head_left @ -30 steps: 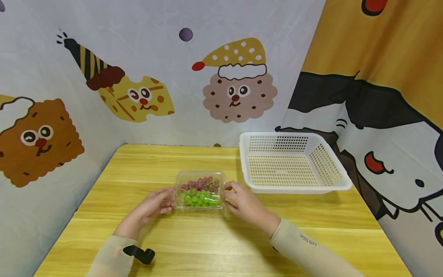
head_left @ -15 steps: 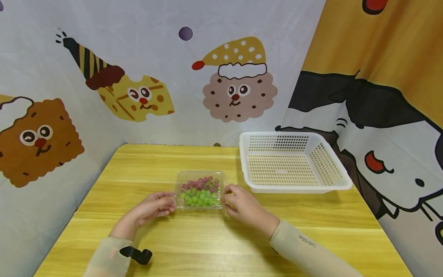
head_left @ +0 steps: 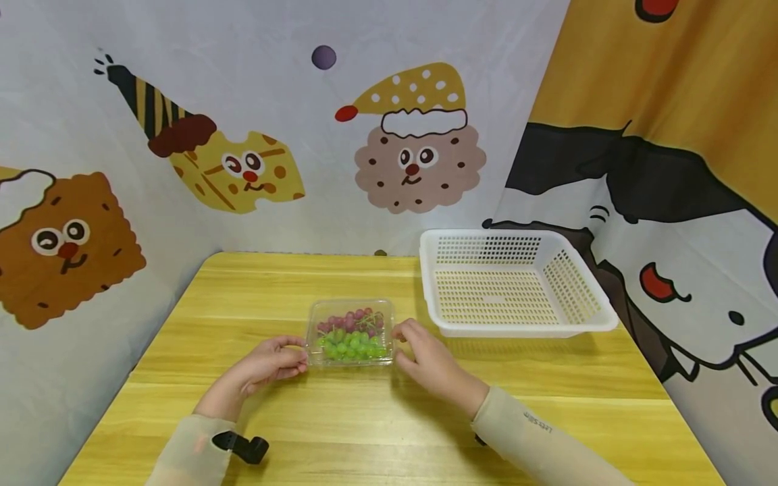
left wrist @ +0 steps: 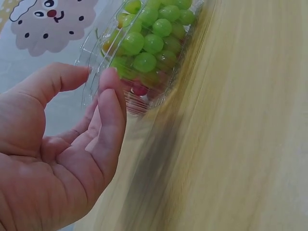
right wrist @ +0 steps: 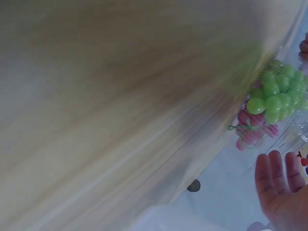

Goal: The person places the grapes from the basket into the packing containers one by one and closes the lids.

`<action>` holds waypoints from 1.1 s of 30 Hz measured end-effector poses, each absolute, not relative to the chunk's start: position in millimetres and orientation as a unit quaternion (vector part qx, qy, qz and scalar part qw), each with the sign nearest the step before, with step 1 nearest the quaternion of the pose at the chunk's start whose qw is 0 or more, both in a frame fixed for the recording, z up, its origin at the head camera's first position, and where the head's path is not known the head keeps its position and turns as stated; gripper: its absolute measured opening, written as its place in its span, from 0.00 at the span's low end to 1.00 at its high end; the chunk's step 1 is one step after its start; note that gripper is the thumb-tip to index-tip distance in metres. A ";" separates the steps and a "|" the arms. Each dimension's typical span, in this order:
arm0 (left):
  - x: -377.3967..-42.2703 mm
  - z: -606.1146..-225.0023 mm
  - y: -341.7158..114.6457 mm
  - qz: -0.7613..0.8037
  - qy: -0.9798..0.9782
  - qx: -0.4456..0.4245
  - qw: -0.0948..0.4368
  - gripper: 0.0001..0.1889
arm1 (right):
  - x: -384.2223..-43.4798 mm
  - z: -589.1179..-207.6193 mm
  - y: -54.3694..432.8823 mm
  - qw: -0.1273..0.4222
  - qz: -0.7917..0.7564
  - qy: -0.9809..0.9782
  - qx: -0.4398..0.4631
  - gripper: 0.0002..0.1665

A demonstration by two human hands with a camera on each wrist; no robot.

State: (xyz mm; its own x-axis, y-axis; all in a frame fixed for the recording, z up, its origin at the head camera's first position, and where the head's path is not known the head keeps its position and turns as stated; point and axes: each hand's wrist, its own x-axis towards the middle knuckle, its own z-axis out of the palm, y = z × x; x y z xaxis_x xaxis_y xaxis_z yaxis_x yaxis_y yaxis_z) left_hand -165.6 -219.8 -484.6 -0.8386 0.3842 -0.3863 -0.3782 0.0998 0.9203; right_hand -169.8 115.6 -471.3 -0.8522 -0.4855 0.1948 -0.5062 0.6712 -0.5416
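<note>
A clear plastic clamshell box (head_left: 323, 308) sits on the table in the head view. Red grapes (head_left: 349, 320) fill its back part and green grapes (head_left: 354, 347) its front. My left hand (head_left: 267, 364) pinches the box's left rim between thumb and fingers, as the left wrist view shows close up beside the green grapes (left wrist: 144, 43). At the right edge is my right hand (head_left: 434, 361), its thumb and forefinger spread apart close to the rim. In the right wrist view this hand's fingers (right wrist: 276, 173) extend fairly straight near the box; its thumb is out of frame.
A white perforated basket (head_left: 529, 332) stands at the back right of the wooden table (head_left: 365, 425), to the right of the box. Behind and beside the table hangs a cartoon-printed cloth (head_left: 255, 81). A black strap (head_left: 240, 445) circles the left sleeve.
My left hand has shifted slightly at the box's left edge. The right hand's thumb and forefinger have spread apart at the right edge. The box has barely moved.
</note>
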 end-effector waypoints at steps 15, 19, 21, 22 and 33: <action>-165.9 -481.8 -214.7 0.654 0.699 -0.002 0.289 0.24 | -180.7 -470.6 105.2 -0.124 0.493 -0.858 0.074 0.10; -166.4 -482.1 -213.6 0.652 0.701 -0.002 0.289 0.23 | -180.9 -469.8 105.5 -0.160 0.514 -0.842 0.040 0.12; -166.5 -482.0 -212.9 0.651 0.702 -0.002 0.289 0.22 | -181.0 -470.1 105.7 -0.165 0.516 -0.840 0.036 0.12; -166.6 -482.4 -212.8 0.651 0.702 -0.002 0.289 0.22 | -181.4 -470.3 105.6 -0.165 0.516 -0.840 0.034 0.13; -166.3 -484.8 -213.0 0.660 0.691 -0.002 0.296 0.22 | -188.2 -475.8 102.6 -0.207 0.556 -0.804 -0.027 0.16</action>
State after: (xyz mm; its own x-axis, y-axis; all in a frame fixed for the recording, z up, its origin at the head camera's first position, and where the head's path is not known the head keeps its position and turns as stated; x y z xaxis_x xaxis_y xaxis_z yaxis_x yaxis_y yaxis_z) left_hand -166.3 -213.0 -484.8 -0.8250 0.3880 -0.4109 -0.3924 0.1300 0.9106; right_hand -188.2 102.6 -475.8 -0.9125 -0.1865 -0.3641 0.2747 0.3802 -0.8832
